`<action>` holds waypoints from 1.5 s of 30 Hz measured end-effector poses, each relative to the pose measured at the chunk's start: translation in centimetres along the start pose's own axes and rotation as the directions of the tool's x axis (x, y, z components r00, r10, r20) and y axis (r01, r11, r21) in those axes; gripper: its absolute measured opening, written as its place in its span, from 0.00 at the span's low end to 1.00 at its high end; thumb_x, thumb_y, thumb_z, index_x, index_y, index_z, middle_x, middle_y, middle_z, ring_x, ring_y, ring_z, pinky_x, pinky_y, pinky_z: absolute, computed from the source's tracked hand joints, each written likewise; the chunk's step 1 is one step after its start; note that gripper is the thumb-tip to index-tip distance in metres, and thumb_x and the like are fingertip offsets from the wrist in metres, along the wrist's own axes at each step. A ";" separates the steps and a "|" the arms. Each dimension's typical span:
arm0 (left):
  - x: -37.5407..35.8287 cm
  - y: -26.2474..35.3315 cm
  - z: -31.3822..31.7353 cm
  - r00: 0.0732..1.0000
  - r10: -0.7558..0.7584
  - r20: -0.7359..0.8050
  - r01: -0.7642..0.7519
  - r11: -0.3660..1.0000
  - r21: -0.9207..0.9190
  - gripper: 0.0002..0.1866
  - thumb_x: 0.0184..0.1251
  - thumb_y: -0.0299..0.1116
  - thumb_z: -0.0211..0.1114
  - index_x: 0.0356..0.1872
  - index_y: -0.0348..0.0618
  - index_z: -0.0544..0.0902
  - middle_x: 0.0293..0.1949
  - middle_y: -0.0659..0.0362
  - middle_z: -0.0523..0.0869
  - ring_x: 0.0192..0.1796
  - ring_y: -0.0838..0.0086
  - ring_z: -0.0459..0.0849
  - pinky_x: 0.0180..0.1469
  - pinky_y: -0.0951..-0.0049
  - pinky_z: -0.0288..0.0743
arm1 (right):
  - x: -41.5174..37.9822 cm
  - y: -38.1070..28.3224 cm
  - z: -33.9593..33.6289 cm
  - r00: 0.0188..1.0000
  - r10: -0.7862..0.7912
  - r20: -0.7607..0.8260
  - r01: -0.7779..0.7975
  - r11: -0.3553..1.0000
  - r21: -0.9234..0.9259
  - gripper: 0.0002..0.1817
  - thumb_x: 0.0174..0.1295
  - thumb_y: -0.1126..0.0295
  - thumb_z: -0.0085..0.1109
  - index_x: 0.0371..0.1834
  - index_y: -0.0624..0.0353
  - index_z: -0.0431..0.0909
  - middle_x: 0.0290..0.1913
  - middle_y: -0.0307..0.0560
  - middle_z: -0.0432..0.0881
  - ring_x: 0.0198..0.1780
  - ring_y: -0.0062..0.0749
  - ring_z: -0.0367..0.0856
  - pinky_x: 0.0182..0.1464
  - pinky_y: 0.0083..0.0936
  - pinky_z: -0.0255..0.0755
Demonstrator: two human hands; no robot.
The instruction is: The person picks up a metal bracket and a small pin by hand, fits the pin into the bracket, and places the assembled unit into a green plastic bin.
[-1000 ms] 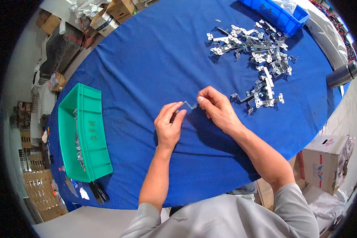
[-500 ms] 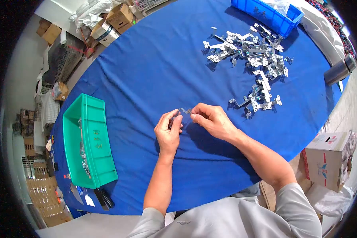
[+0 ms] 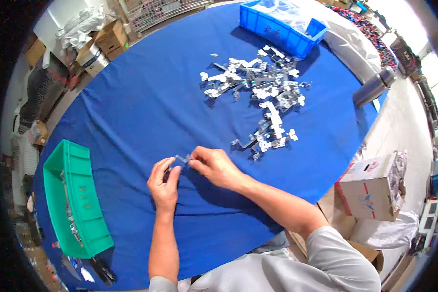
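A small bent metal bracket (image 3: 182,158) is held between my two hands over the blue cloth. My left hand (image 3: 163,184) pinches its left end between thumb and fingers. At the other end, my right hand (image 3: 214,167) grips it with thumb and forefinger, and the fingers partly cover it. To the right and beyond my hands lies a loose pile of similar metal brackets (image 3: 272,119), some with small clips attached.
A green bin (image 3: 90,197) with several metal parts inside stands at the left. At the back is a blue crate (image 3: 277,36) holding clear plastic bags. A metal flask (image 3: 374,86) lies near the right edge. Below it sits a cardboard box (image 3: 367,187).
The camera view has swung to the right, so everything appears shifted left and lower. Both hands keep their hold on the bracket, with little change in their pose.
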State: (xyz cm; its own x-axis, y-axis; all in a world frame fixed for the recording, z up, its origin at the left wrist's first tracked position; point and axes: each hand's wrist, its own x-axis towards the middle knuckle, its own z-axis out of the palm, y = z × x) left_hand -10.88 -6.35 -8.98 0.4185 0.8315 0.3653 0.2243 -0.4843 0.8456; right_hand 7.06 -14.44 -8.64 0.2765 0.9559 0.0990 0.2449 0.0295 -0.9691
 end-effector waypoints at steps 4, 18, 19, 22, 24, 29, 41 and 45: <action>0.0 0.0 -0.1 0.999 -0.023 0.032 0.023 1.000 -0.007 0.12 0.66 0.21 0.73 0.50 0.35 0.89 0.50 0.55 0.90 0.48 0.75 0.86 0.51 0.75 0.79 | 0.0 -0.8 -0.2 0.999 0.036 0.013 -0.037 0.996 0.079 0.12 0.71 0.69 0.63 0.46 0.68 0.77 0.36 0.61 0.87 0.38 0.50 0.89 0.41 0.40 0.79; 0.1 0.6 0.1 0.997 0.024 0.076 -0.023 1.000 -0.008 0.12 0.64 0.19 0.73 0.49 0.35 0.89 0.48 0.54 0.90 0.42 0.75 0.87 0.45 0.75 0.81 | 0.1 -0.3 -0.1 0.988 -0.144 -0.056 0.141 0.989 -0.053 0.10 0.70 0.68 0.62 0.42 0.65 0.82 0.35 0.54 0.80 0.39 0.47 0.83 0.43 0.41 0.76; 0.1 0.4 0.2 0.995 0.057 0.078 -0.058 0.998 0.005 0.12 0.64 0.19 0.73 0.48 0.35 0.89 0.48 0.54 0.91 0.42 0.75 0.87 0.45 0.75 0.81 | 0.3 0.3 -0.2 0.990 -0.125 -0.061 0.126 0.992 0.009 0.08 0.73 0.69 0.64 0.45 0.64 0.82 0.40 0.43 0.80 0.39 0.24 0.77 0.41 0.24 0.72; 0.0 0.1 0.2 0.999 -0.002 0.041 0.002 1.000 0.016 0.10 0.67 0.21 0.72 0.49 0.35 0.89 0.45 0.54 0.91 0.42 0.76 0.88 0.45 0.76 0.82 | 0.5 1.1 0.2 0.995 0.017 -0.095 0.002 0.980 0.201 0.08 0.77 0.67 0.60 0.48 0.60 0.81 0.35 0.32 0.78 0.35 0.16 0.73 0.36 0.20 0.70; -0.3 -0.8 0.3 0.992 -0.129 0.011 0.129 0.989 -0.066 0.09 0.72 0.23 0.70 0.50 0.35 0.89 0.42 0.58 0.90 0.37 0.80 0.86 0.39 0.79 0.80 | 0.5 0.4 -0.1 0.985 0.174 -0.010 -0.159 0.921 0.356 0.10 0.76 0.66 0.61 0.48 0.61 0.81 0.33 0.33 0.78 0.34 0.16 0.73 0.35 0.19 0.70; -0.6 -1.6 0.4 0.971 -0.238 0.007 0.236 0.956 -0.177 0.10 0.78 0.26 0.66 0.54 0.34 0.87 0.40 0.59 0.91 0.32 0.82 0.85 0.34 0.81 0.79 | 0.1 0.9 0.3 0.988 0.123 0.095 -0.144 0.952 0.269 0.11 0.75 0.66 0.61 0.44 0.64 0.81 0.28 0.37 0.79 0.29 0.17 0.72 0.31 0.25 0.68; -0.5 -1.1 0.5 0.980 -0.198 -0.008 0.194 0.967 -0.166 0.10 0.73 0.27 0.71 0.50 0.35 0.88 0.41 0.59 0.89 0.32 0.82 0.85 0.33 0.80 0.81 | -0.1 0.3 0.3 0.998 0.024 0.063 -0.031 0.993 0.110 0.12 0.73 0.65 0.62 0.42 0.66 0.82 0.24 0.47 0.78 0.25 0.25 0.74 0.30 0.32 0.68; -0.3 -0.6 0.2 0.992 -0.128 -0.006 0.126 0.985 -0.119 0.10 0.70 0.25 0.73 0.50 0.36 0.88 0.45 0.57 0.89 0.38 0.79 0.86 0.39 0.78 0.81 | 0.1 0.0 0.0 0.999 0.018 0.048 -0.019 1.000 0.018 0.11 0.73 0.65 0.62 0.41 0.65 0.81 0.25 0.50 0.80 0.26 0.31 0.78 0.31 0.34 0.70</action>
State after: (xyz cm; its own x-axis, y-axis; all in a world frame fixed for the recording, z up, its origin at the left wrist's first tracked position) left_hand -11.01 -6.39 -9.62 0.3811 0.8882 0.2565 0.1692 -0.3398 0.9251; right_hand 7.05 -14.36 -8.68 0.2361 0.9691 0.0707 0.2225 0.0169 -0.9748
